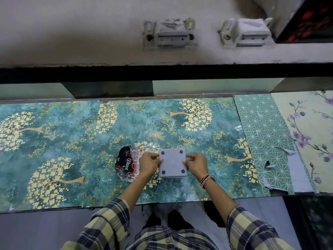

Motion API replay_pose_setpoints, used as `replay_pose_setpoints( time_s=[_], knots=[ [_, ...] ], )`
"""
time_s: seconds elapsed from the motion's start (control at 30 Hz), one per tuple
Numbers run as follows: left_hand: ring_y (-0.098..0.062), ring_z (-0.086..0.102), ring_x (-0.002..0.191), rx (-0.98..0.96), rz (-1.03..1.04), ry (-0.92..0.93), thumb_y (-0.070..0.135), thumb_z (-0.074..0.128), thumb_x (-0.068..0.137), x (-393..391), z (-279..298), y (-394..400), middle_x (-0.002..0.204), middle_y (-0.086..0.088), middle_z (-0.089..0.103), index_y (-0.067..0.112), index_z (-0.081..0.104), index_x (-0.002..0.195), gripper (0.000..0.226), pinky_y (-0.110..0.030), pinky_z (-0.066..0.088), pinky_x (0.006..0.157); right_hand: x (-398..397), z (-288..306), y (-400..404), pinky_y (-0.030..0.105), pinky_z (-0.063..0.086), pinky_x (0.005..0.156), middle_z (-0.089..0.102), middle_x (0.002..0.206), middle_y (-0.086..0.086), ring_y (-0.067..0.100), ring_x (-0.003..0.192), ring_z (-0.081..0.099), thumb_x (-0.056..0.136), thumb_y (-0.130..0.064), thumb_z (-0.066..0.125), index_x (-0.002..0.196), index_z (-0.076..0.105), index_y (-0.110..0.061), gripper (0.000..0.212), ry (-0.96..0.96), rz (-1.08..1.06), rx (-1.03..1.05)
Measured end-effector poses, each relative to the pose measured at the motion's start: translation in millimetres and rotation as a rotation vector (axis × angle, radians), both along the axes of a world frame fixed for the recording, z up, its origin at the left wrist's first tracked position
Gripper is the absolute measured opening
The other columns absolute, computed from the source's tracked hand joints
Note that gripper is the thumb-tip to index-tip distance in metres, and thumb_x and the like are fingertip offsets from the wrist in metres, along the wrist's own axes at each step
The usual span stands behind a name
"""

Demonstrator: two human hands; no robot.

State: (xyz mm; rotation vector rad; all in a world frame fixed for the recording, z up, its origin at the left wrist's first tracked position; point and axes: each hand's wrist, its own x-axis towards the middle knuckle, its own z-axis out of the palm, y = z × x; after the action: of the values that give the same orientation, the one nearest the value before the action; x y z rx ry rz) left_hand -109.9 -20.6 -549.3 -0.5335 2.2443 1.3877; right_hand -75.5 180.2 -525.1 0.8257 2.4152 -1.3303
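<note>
A grey square box (172, 162) with four dark round feet on its upturned face sits near the front of the teal flower-patterned table (90, 141). My left hand (149, 163) grips its left edge with curled fingers. My right hand (196, 165) grips its right edge the same way; a string band circles that wrist. A black and clear plastic wrapper (127, 164) with printed lettering lies on the table just left of my left hand, partly hidden by it.
To the right, a green geometric sheet (259, 134) and a pale floral sheet (306, 130) cover the table end, with torn paper scraps. Behind runs a dusty ledge (72, 33) carrying two latch fittings (169, 32). A dark red-patterned box (310, 20) stands at the top right.
</note>
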Motion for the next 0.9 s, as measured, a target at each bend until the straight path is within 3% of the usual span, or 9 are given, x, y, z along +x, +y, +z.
replay_pose_setpoints(
  time_s=[0.27,0.43,0.47,0.53,0.6,0.7,0.8,0.9],
  knots=[
    [-0.026,0.075,0.08,-0.025,-0.024,0.031,0.007,0.077,0.086,1.6,6.6,2.0,0.086,-0.012,0.079,0.002,0.081,0.093,0.01,-0.048,0.063,0.077,0.2,-2.5,0.6,0.046,0.064,0.08,0.078,0.078,0.016,0.026,0.077,0.076,0.082,-0.005,0.082,0.106,0.077,-0.001,0.025,-0.063,-0.001,0.013],
    [-0.034,0.073,0.091,-0.099,-0.002,-0.027,0.015,0.08,0.085,-0.5,4.0,3.8,0.102,-0.017,0.076,-0.001,0.076,0.108,0.028,-0.052,0.062,0.082,-3.3,-15.3,0.5,0.048,0.062,0.08,0.071,0.102,0.019,0.03,0.087,0.072,0.082,-0.016,0.083,0.1,0.059,-0.017,0.03,-0.162,0.008,0.037],
    [-0.034,0.072,0.089,-0.114,-0.013,-0.045,0.017,0.08,0.085,-2.1,-0.1,3.7,0.1,-0.017,0.075,0.001,0.077,0.105,0.026,-0.052,0.062,0.082,-4.2,-22.2,2.8,0.049,0.062,0.081,0.068,0.107,0.018,0.031,0.089,0.071,0.081,-0.018,0.082,0.099,0.056,-0.02,0.032,-0.181,0.018,0.047],
    [-0.027,0.065,0.071,-0.142,-0.047,-0.067,0.016,0.078,0.084,-5.4,-2.1,4.8,0.08,-0.014,0.069,0.011,0.071,0.08,0.01,-0.047,0.06,0.071,-7.2,-38.1,7.1,0.052,0.062,0.08,0.064,0.114,0.017,0.032,0.09,0.071,0.081,-0.021,0.082,0.097,0.053,-0.024,0.032,-0.219,0.03,0.048],
    [-0.028,0.06,0.062,-0.175,-0.07,-0.07,0.01,0.076,0.084,-9.8,2.3,8.8,0.069,-0.012,0.065,0.017,0.064,0.072,0.018,-0.041,0.056,0.063,-11.3,-27.7,3.7,0.053,0.063,0.077,0.067,0.116,0.017,0.033,0.089,0.073,0.083,-0.018,0.079,0.104,0.058,-0.022,0.03,-0.236,0.051,0.052],
    [-0.033,0.072,0.074,-0.204,-0.098,-0.074,0.007,0.074,0.086,-12.2,9.7,11.9,0.08,-0.015,0.073,0.012,0.077,0.084,0.006,-0.048,0.063,0.07,-16.6,-12.2,-1.3,0.054,0.064,0.072,0.07,0.117,0.018,0.035,0.091,0.074,0.087,-0.005,0.066,0.127,0.062,-0.016,0.042,-0.258,0.094,0.005],
    [-0.032,0.073,0.085,-0.187,-0.126,-0.084,0.013,0.071,0.09,-8.2,13.3,10.8,0.099,-0.016,0.077,0.007,0.078,0.107,0.019,-0.043,0.061,0.074,-15.1,3.2,-1.1,0.048,0.063,0.063,0.071,0.106,0.018,0.033,0.083,0.072,0.095,-0.001,0.049,0.131,0.058,-0.022,0.043,-0.323,0.083,-0.223],
    [-0.032,0.072,0.09,-0.147,-0.187,-0.088,0.016,0.061,0.095,0.5,20.3,14.0,0.104,-0.016,0.076,0.007,0.075,0.112,0.023,-0.038,0.057,0.069,-8.3,7.6,-1.1,0.042,0.059,0.06,0.07,0.094,0.014,0.03,0.072,0.067,0.101,-0.009,0.046,0.135,0.057,-0.028,0.04,-0.34,-0.003,-0.412]
  ],
)
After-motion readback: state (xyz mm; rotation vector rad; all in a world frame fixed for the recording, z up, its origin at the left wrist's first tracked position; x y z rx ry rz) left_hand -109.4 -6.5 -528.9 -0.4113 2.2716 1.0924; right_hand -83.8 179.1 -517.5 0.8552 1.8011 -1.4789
